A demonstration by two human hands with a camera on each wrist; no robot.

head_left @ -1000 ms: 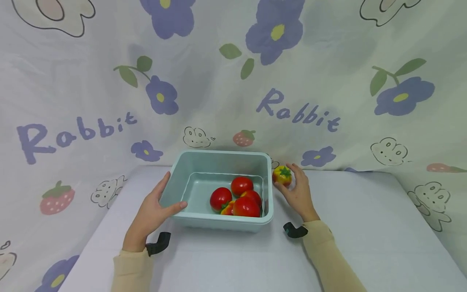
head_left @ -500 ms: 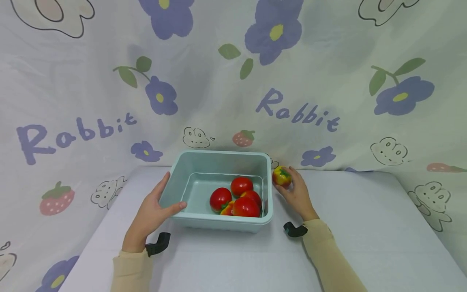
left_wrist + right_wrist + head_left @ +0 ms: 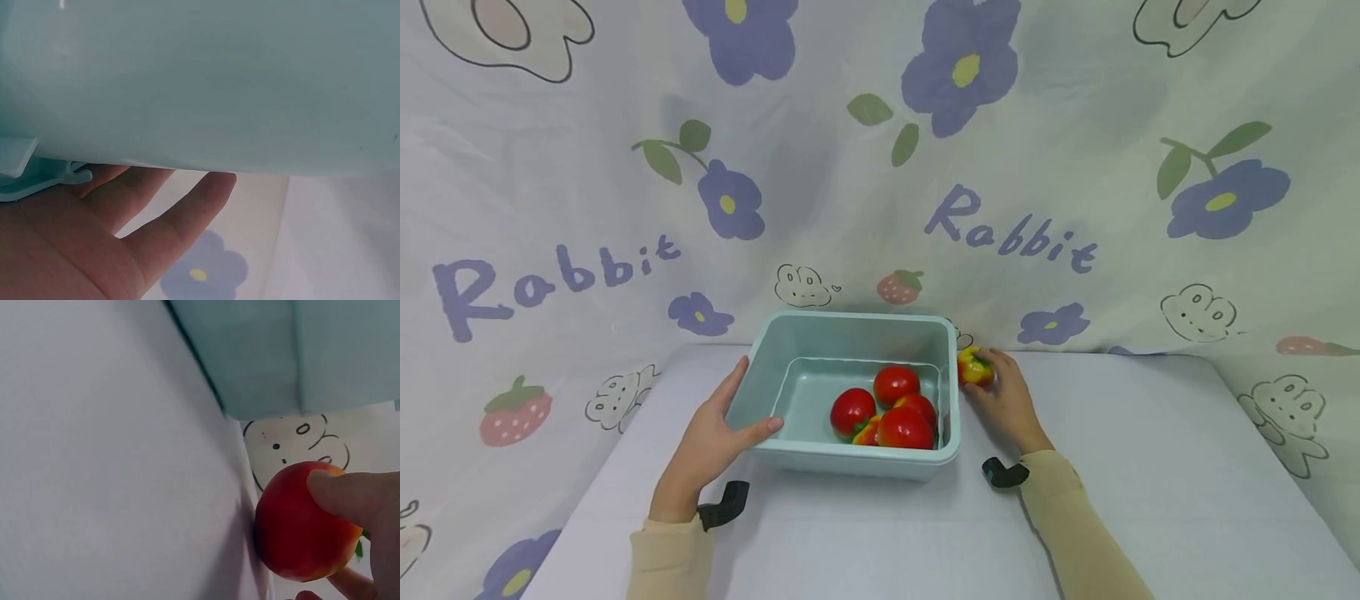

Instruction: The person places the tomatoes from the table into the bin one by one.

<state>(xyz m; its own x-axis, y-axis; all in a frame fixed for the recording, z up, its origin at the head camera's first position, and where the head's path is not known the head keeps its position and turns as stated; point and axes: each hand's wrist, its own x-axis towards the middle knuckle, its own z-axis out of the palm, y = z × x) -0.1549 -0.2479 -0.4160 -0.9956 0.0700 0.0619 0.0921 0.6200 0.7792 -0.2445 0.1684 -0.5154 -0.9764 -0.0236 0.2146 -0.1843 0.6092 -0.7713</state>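
Observation:
In the head view, a pale blue-green plastic basin (image 3: 857, 325) stands on the table with several shiny red tomatoes (image 3: 906, 426) in its right part. My left hand (image 3: 711, 437) holds the basin's left near corner, thumb over the rim and fingers outside. The left wrist view has those fingers (image 3: 181, 231) against the outer wall. Just right of the basin, my right hand (image 3: 1011, 404) grips a red-and-yellow tomato (image 3: 973, 367). In the right wrist view, the thumb presses on the tomato (image 3: 300, 531), which lies low by the table surface; its far side is hidden.
A white cloth covers the table (image 3: 1150, 467). Behind it hangs a printed curtain (image 3: 820, 200) with flowers, rabbits and lettering, close to the basin's back edge. A black wrist mount (image 3: 1003, 473) sits at the right cuff, another (image 3: 724, 505) at the left.
My right hand has shifted slightly left with the tomato, closer to the basin wall, and the tomato's green top has turned out of sight. The left hand and basin have stayed put.

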